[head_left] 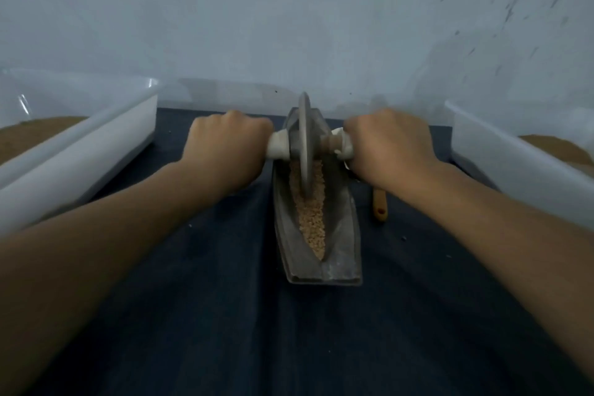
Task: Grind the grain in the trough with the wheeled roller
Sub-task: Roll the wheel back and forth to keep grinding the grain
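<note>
The left hand [225, 145] and the right hand [389, 145] are each clenched, knuckles up, around one end of the roller's handle [278, 146]. The handle is a pale, smooth bar running from nine to three o'clock through the wheel [305, 145]. The wheel is a thin, dull grey disc, perhaps metal or stone, standing on its edge in the far half of the trough [342, 259], toward twelve o'clock. The trough is a long, boat-shaped grey block with a matt, worn surface and a groove that narrows to a point at its near end. The grain [310, 219] lies in that groove from under the wheel down to the six o'clock tip. It is pale tan and pebbly, with separate kernels showing and no fine powder visible, so the grinding seems early, with most of it left to do. At three o'clock from the trough a wooden stick [380, 207] lies on the dark blue cloth [209, 315], its far end hidden by the right wrist. A glossy white tub [80, 151] stands at nine o'clock and a second tub [514, 164] at three, each holding something brown.
</note>
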A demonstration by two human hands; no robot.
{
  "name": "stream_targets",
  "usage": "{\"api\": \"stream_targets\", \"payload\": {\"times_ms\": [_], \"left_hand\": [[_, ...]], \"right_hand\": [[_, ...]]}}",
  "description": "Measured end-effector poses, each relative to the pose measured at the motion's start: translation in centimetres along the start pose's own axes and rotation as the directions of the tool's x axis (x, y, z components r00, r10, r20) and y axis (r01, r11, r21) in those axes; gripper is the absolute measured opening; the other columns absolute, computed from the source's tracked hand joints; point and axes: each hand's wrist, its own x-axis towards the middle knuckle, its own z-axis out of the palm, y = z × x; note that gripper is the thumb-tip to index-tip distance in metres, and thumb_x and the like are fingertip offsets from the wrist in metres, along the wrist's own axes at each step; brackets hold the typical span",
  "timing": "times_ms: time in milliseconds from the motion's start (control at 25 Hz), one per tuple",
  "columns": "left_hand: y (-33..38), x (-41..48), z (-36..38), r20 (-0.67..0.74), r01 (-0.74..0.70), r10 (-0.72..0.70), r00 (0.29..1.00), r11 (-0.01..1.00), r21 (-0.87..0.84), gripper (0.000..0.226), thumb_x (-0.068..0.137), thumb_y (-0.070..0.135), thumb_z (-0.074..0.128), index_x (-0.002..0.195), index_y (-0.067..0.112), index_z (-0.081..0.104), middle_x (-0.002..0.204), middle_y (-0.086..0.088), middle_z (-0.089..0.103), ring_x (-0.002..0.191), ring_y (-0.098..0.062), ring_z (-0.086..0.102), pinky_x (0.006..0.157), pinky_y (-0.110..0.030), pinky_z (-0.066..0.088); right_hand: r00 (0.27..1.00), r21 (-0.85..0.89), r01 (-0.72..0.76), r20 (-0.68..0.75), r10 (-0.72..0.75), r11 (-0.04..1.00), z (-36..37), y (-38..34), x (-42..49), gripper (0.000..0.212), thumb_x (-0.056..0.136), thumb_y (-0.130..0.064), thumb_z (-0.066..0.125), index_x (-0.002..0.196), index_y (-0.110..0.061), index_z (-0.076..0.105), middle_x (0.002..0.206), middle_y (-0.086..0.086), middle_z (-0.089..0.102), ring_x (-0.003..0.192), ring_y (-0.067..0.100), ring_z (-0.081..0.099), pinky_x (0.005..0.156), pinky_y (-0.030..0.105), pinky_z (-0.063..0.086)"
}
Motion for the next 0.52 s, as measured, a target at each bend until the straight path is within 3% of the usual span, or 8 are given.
{"api": "stream_targets", "payload": {"times_ms": [80,160,240,360,520], "left_hand": [[-0.8,-2.7,-1.3,-0.108,-0.111,0.116,0.987,0.993,0.05,0.019,0.077,0.034,0.065,0.076,0.028,0.047,0.059,0.006,0.031,0.046,-0.019,0.028,0.048,-0.028,0.027],[-1.9,-4.2,-2.8,-0.189,-0.216,0.23,0.955,0.972,0.091,0.027,0.065,0.035,0.071,0.069,0.028,0.045,0.052,0.005,0.028,0.038,-0.021,0.028,0.046,-0.022,0.019],[-1.8,-4.1,-3.0,-0.175,-0.22,0.239,0.955,0.968,0.118,0.033,0.06,0.03,0.073,0.065,0.027,0.041,0.049,0.003,0.031,0.035,-0.021,0.03,0.048,-0.018,0.016],[0.0,-0.9,-0.9,-0.136,-0.105,0.129,0.982,0.98,0.17,0.031,0.071,0.016,0.069,0.067,0.022,0.039,0.051,-0.002,0.033,0.041,-0.023,0.037,0.048,-0.022,0.019],[1.0,3.0,0.0,-0.078,-0.017,0.023,0.997,0.996,0.085,0.001,0.087,0.016,0.057,0.087,0.017,0.056,0.073,-0.009,0.055,0.069,-0.034,0.061,0.057,-0.033,0.032]], "right_hand": [[0.996,0.074,0.067,0.048,-0.07,0.995,-1.4,1.0,-3.2,0.017,0.076,-0.036,0.064,0.066,-0.029,0.052,0.063,-0.009,0.055,0.058,0.015,0.054,0.048,0.025,0.034],[0.994,0.153,0.049,0.085,-0.062,0.987,-2.1,1.9,-5.3,0.016,0.059,-0.047,0.059,0.068,-0.036,0.055,0.053,-0.011,0.05,0.048,0.009,0.048,0.043,0.023,0.028],[0.998,0.167,0.022,0.046,-0.03,0.986,-1.4,2.0,-5.5,0.019,0.053,-0.049,0.055,0.069,-0.037,0.054,0.051,-0.011,0.047,0.046,0.01,0.045,0.043,0.022,0.026],[0.995,0.087,-0.074,-0.057,0.079,0.994,1.8,0.9,-2.5,0.024,0.074,-0.039,0.061,0.063,-0.027,0.044,0.059,-0.005,0.047,0.052,0.019,0.043,0.049,0.026,0.027],[0.988,0.112,-0.136,-0.053,0.142,0.984,2.9,0.2,1.6,0.006,0.089,-0.032,0.062,0.089,-0.026,0.064,0.081,0.002,0.06,0.073,0.027,0.057,0.061,0.032,0.043]]}}
